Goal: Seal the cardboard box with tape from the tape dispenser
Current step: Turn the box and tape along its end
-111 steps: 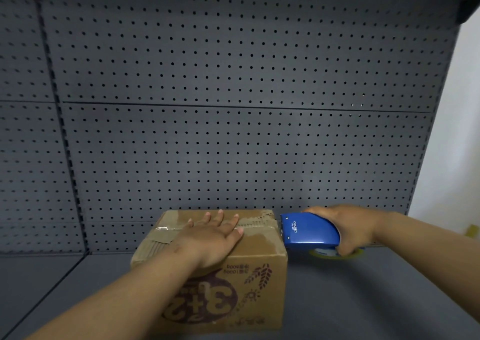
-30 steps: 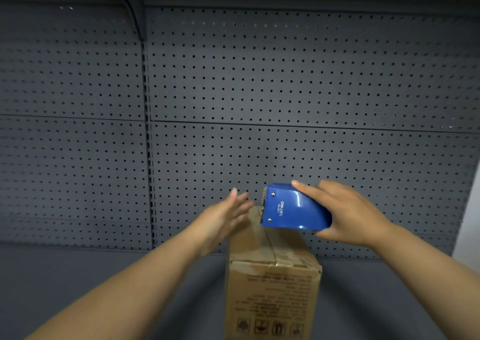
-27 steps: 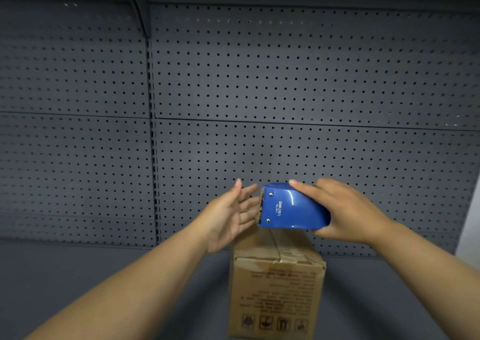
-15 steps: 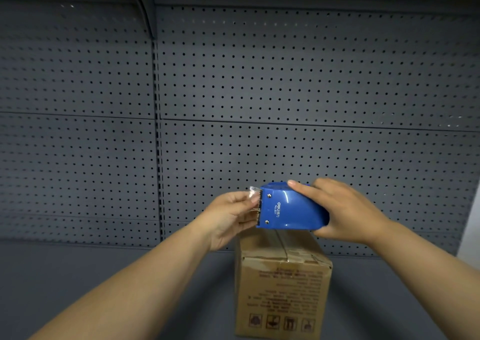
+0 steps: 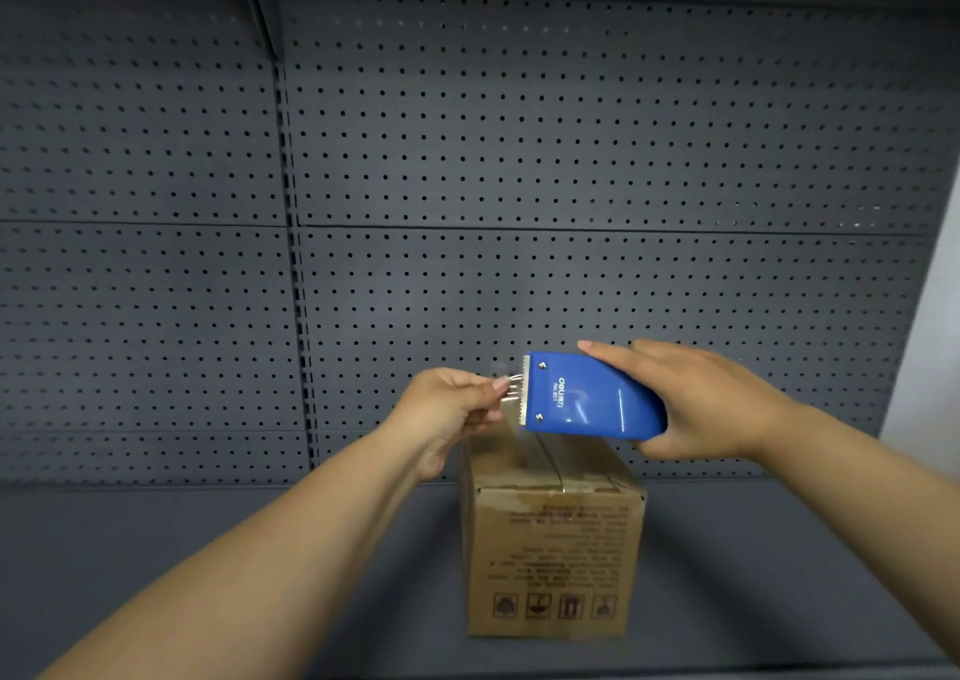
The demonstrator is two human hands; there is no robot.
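Head view, blue tape dispenser (image 5: 587, 399) marked "deli", cardboard box (image 5: 550, 539) print upside down

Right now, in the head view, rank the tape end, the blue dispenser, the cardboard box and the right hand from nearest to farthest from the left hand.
1. Tape end: pinched in the left hand.
2. Blue dispenser: just to its right, held above the box.
3. Cardboard box: below, on the shelf; its top comes close, so second and third are hard to separate.
4. Right hand: beyond the dispenser, gripping its rear.
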